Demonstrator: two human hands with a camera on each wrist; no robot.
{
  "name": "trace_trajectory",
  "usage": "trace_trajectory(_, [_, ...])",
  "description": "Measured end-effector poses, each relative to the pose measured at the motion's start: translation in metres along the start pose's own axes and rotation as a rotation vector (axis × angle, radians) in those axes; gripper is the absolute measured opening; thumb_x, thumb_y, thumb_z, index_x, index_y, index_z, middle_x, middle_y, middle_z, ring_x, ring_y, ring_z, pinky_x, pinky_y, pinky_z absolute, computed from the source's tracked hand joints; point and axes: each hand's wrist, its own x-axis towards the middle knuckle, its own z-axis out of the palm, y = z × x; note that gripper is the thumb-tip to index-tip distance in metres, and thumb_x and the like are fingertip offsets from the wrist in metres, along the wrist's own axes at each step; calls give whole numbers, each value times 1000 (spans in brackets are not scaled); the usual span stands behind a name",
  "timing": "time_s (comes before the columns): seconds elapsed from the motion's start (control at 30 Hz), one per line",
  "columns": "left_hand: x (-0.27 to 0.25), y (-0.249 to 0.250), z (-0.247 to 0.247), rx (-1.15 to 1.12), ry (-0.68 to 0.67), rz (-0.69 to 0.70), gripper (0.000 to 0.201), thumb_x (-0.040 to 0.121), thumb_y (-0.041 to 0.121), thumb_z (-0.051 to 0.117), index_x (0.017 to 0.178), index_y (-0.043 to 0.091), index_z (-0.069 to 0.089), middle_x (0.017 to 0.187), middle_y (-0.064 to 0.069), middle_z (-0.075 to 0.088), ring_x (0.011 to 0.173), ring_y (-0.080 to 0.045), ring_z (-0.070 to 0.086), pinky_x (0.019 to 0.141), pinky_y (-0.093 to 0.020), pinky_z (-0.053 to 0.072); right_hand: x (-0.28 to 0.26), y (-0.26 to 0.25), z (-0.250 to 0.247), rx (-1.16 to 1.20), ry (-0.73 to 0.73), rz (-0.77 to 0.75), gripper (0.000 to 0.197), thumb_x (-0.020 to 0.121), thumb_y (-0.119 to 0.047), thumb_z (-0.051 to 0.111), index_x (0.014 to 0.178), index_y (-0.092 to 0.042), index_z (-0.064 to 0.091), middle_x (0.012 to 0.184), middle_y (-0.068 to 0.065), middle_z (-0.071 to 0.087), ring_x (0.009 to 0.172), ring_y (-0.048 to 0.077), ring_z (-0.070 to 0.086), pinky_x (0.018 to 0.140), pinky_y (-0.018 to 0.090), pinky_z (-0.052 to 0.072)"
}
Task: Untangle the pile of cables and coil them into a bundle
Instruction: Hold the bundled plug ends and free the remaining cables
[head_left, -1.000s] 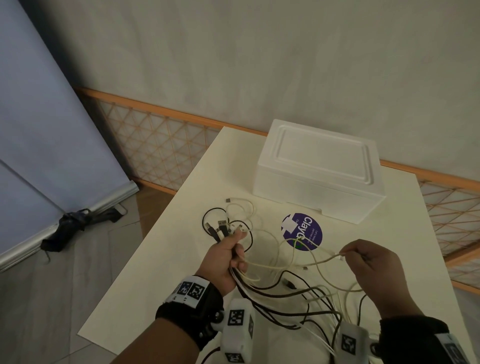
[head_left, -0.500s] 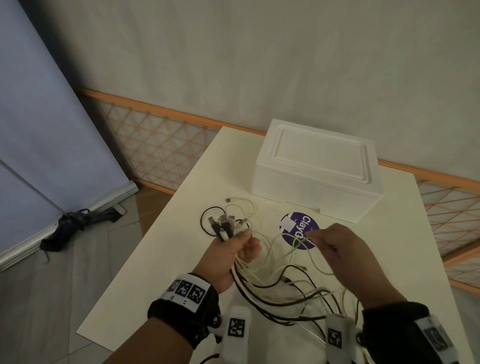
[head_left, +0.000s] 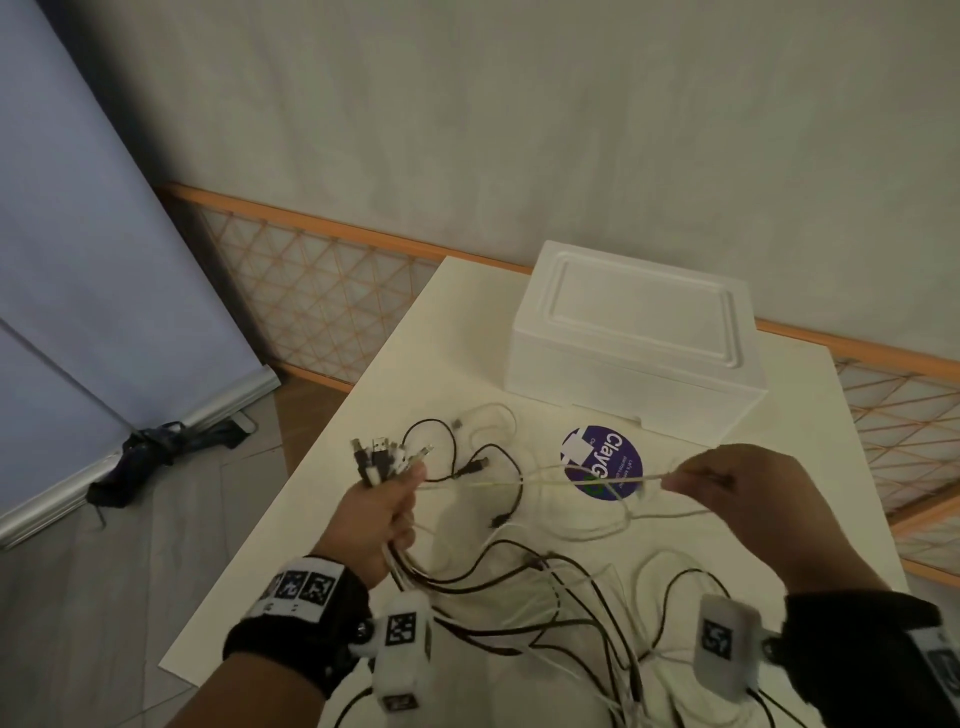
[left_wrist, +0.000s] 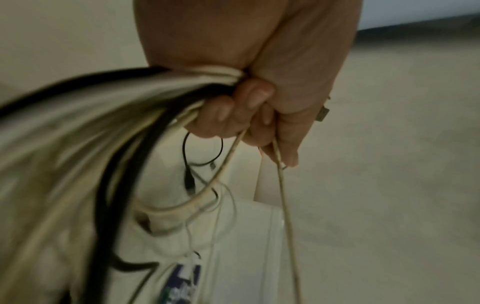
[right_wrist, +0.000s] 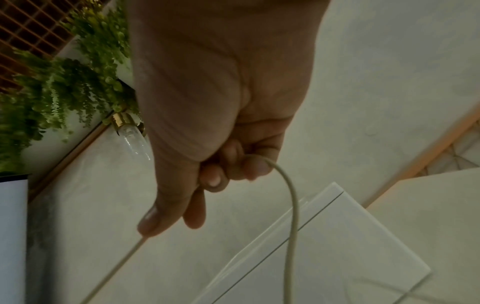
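The left hand (head_left: 382, 512) is raised over the table (head_left: 322, 525), its fingers (left_wrist: 249, 102) curled tight round a bunch of black and white cables (head_left: 498, 577), whose plugs (head_left: 382, 460) fan out above the fingers. Beyond, the right hand (head_left: 737, 499) pinches one white cable (head_left: 550, 482) between thumb and fingertips, stretched taut between both hands.

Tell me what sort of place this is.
Probably an indoor room set up for recording, not a workshop: a plain white table against a bare wall, a roll-up backdrop screen at the left, and orange lattice panelling along the wall's foot.
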Motion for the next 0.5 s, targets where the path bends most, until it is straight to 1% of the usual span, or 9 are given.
trace_trajectory(0.1, [5, -11, -8, 68, 52, -4, 18, 88, 21, 67, 77, 12, 56, 47, 4, 37, 34, -7, 26, 36, -20, 23, -2, -2, 7, 21, 73, -27, 21, 78, -31, 73, 68, -43, 60, 70, -8, 63, 68, 6, 57, 62, 19, 42])
trace_trajectory(0.17, [4, -11, -5, 178, 100, 46, 16, 87, 22, 68, 81, 9, 61, 52, 1, 42, 35, -8, 27, 38, -22, 24, 2, -8, 17, 135, 115, -16, 20, 79, -24, 73, 70, -37, 61, 73, -10, 64, 69, 5, 58, 62, 13, 39])
trace_trajectory(0.23, [0, -7, 3, 373, 187, 165, 17, 87, 23, 69, 85, 6, 65, 52, -1, 44, 38, -12, 33, 44, -25, 31, 8, -15, 28, 217, 107, -27, 15, 80, -21, 73, 72, -31, 65, 75, -11, 65, 75, 0, 57, 62, 6, 37])
trace_trajectory(0.3, [-12, 1, 17, 547, 219, 327, 17, 85, 25, 70, 88, 8, 66, 51, 1, 48, 49, -16, 44, 56, -31, 40, 13, -26, 39, 189, 44, -88, 5, 79, -23, 74, 75, -22, 71, 72, -12, 62, 73, -2, 56, 65, 5, 36])
trace_trajectory(0.33, [-21, 6, 27, 570, 181, 395, 15, 85, 25, 71, 86, 11, 67, 52, 4, 52, 52, -16, 49, 59, -32, 43, 16, -34, 44, 143, -3, -135, 6, 79, -25, 74, 77, -20, 73, 71, -12, 60, 71, -2, 55, 66, 5, 36])
trace_trajectory(0.37, [-31, 10, 38, 570, 118, 444, 12, 84, 26, 71, 83, 14, 68, 52, 7, 55, 53, -13, 52, 61, -29, 43, 19, -43, 50, 86, -55, -193, 9, 79, -29, 73, 79, -19, 74, 72, -12, 60, 70, -1, 54, 68, 7, 36])
trace_trajectory(0.43, [-48, 18, 60, 545, -59, 474, 6, 85, 23, 70, 85, 17, 71, 50, 12, 58, 50, 1, 53, 56, -18, 42, 24, -59, 59, -3, -108, -312, 15, 81, -36, 71, 81, -21, 74, 75, -9, 62, 73, 5, 55, 73, 21, 42])
trace_trajectory(0.47, [-53, 21, 70, 539, -137, 450, 5, 87, 22, 68, 88, 19, 72, 46, 14, 55, 45, 3, 50, 52, -15, 39, 25, -68, 61, -10, -91, -387, 16, 80, -36, 70, 79, -20, 74, 72, -8, 61, 71, 8, 55, 69, 25, 43])
trace_trajectory(0.5, [-55, 24, 77, 552, -199, 403, 5, 88, 22, 66, 86, 22, 71, 41, 13, 50, 39, 1, 45, 48, -17, 36, 26, -75, 61, -5, -56, -460, 15, 78, -33, 70, 76, -19, 73, 67, -7, 58, 66, 8, 54, 64, 25, 42])
